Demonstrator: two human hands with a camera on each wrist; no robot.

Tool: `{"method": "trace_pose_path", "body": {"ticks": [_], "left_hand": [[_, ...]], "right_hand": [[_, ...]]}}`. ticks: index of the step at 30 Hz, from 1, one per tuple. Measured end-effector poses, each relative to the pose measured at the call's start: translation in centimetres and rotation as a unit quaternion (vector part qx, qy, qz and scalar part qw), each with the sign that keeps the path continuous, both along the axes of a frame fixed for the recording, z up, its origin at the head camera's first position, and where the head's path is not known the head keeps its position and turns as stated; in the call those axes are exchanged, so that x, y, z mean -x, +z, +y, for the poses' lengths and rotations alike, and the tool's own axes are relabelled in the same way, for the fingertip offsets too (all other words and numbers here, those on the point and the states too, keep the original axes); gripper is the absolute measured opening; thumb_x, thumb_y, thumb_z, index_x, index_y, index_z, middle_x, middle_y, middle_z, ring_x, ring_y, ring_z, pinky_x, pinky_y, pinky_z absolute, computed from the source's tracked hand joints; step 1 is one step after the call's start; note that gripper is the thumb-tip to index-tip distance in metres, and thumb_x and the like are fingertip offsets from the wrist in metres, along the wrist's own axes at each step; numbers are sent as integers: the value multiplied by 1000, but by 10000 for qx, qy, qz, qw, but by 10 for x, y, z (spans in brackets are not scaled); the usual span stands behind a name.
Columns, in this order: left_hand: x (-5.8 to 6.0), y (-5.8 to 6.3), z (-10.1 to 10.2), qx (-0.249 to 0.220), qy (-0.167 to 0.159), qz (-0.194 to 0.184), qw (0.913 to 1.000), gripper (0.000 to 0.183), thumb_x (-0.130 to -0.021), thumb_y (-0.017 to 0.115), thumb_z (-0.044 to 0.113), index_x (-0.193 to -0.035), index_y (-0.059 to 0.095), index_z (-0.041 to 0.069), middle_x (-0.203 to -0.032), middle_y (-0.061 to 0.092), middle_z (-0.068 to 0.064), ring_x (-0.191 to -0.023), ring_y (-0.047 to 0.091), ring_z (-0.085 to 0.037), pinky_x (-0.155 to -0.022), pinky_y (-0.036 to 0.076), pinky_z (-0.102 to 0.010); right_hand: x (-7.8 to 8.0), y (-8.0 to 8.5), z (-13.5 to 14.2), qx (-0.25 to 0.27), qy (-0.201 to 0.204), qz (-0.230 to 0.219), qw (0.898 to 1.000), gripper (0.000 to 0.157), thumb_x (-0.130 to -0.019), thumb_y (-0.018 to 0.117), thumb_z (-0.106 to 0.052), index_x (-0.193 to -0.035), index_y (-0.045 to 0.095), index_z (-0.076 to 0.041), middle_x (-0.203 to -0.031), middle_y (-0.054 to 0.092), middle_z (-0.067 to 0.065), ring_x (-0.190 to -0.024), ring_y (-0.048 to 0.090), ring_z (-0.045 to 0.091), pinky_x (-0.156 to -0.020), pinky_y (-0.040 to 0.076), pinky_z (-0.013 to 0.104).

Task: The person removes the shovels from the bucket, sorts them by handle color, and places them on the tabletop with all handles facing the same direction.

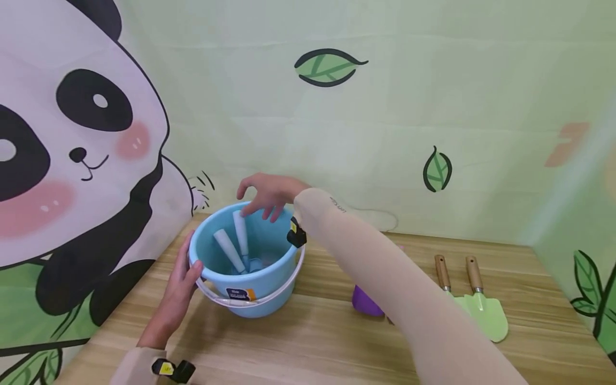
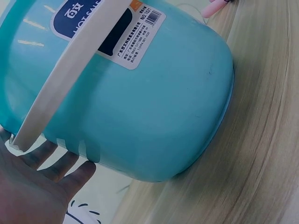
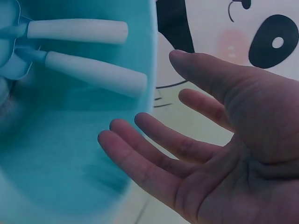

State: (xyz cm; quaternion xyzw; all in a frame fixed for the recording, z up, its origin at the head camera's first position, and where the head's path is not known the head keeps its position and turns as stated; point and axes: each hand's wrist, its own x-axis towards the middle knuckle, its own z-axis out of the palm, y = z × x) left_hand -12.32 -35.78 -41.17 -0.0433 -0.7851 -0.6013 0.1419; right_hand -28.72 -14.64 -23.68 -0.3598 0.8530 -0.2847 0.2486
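A light blue bucket (image 1: 281, 299) with a white handle stands on the wooden table, a printed label on its side. Inside lean two small tools with white grips (image 1: 229, 250) and blue heads; in the right wrist view, their grips (image 3: 96, 74) point toward the rim. My left hand (image 1: 180, 283) touches the bucket's left side, its fingers (image 2: 77, 177) nearly straight against the outer wall and the thumb by the rim. Over the bucket's far rim hangs my right hand (image 1: 271, 193), fingers spread and slightly bent, holding nothing in the right wrist view.
Two light green garden shovels (image 1: 492, 315) with wooden handles lie on the table at the right. A purple object (image 1: 367, 302) is partly hidden behind the right forearm. A pink object (image 2: 216, 7) shows past the bucket. The panda-printed backdrop (image 1: 385, 133) stands behind the table.
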Motion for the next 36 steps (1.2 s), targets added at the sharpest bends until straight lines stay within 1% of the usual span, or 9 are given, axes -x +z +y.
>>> {"method": "trace_pose_path", "body": {"ticks": [5, 9, 11, 17, 23, 29, 36], "left_hand": [[0, -1, 0, -22, -7, 12, 10000, 62, -109, 36, 35, -164, 8, 40, -169, 18, -6, -147, 27, -43, -108, 29, -73], [1, -3, 0, -46, -59, 80, 9999, 61, -110, 36, 32, -164, 9, 41, -168, 18, -6, -147, 27, -44, -108, 31, -71], [1, -3, 0, -36, -54, 77, 9999, 61, -110, 36, 33, -164, 9, 41, -168, 18, -6, -147, 27, -44, -108, 32, -71], [3, -3, 0, -42, -2, 44, 10000, 62, -109, 36, 34, -165, 9, 38, -168, 20, -6, -146, 29, -43, -107, 32, -72], [2, -2, 0, -65, -22, 21, 10000, 62, -109, 36, 34, -164, 8, 39, -168, 20, -7, -146, 29, -43, -108, 31, -73], [1, 0, 1, -60, -16, 1, 10000, 62, -108, 36, 39, -164, 9, 40, -168, 20, -7, -147, 28, -43, -107, 32, -73], [-1, 0, 0, -86, 2, 13, 10000, 62, -108, 37, 40, -164, 10, 41, -168, 20, -6, -147, 28, -42, -108, 31, -73]], "right_hand": [[0, -8, -13, 12, -145, 55, 9999, 46, -94, 76, -27, -134, 55, -18, -130, 57, 10, -92, 71, 27, -75, 63, 39], [3, -16, -20, 80, -169, -50, 9998, 46, -95, 76, -24, -135, 54, -15, -123, 61, 10, -90, 72, 28, -76, 63, 40], [4, -18, -22, 89, -134, -104, 9998, 47, -95, 75, -23, -136, 54, -14, -121, 62, 12, -92, 72, 31, -76, 63, 41], [3, -21, -30, 4, -177, -242, 9996, 46, -95, 75, -21, -135, 54, -13, -120, 61, 13, -107, 70, 41, -79, 62, 44], [1, -25, -36, -70, -240, -321, 9992, 44, -95, 75, -20, -134, 54, -15, -120, 62, 13, -107, 70, 39, -82, 62, 45], [1, -27, -40, -124, -248, -406, 9988, 42, -96, 75, -18, -132, 54, -14, -120, 61, 13, -108, 69, 38, -83, 61, 45], [0, -30, -43, -66, -223, -482, 9986, 40, -95, 75, -15, -130, 55, -12, -119, 60, 14, -109, 69, 36, -83, 61, 45]]}}
